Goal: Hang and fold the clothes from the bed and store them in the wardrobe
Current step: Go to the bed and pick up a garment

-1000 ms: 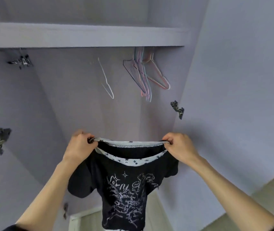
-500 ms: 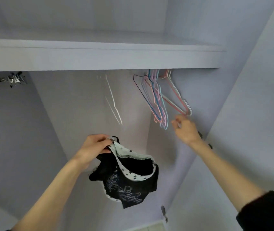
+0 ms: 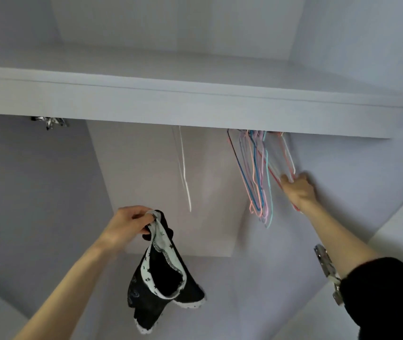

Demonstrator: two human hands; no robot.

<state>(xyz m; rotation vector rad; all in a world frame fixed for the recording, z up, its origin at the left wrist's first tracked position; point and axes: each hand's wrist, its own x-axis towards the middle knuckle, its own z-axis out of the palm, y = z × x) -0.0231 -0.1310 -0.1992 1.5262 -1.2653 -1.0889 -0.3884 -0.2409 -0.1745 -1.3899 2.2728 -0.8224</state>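
My left hand (image 3: pixel 128 225) grips the black top (image 3: pixel 163 273) by its starred neckband, dangling inside the wardrobe and not yet hung. My right hand (image 3: pixel 298 188) grasps one pale hanger from the coloured hangers (image 3: pixel 257 173) under the shelf (image 3: pixel 195 106). Hanging remains; no stored garments are visible.

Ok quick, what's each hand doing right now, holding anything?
Left hand: holding the black top by its star-print trim.
Right hand: fingers curled round a red hanger in the hanging bunch.
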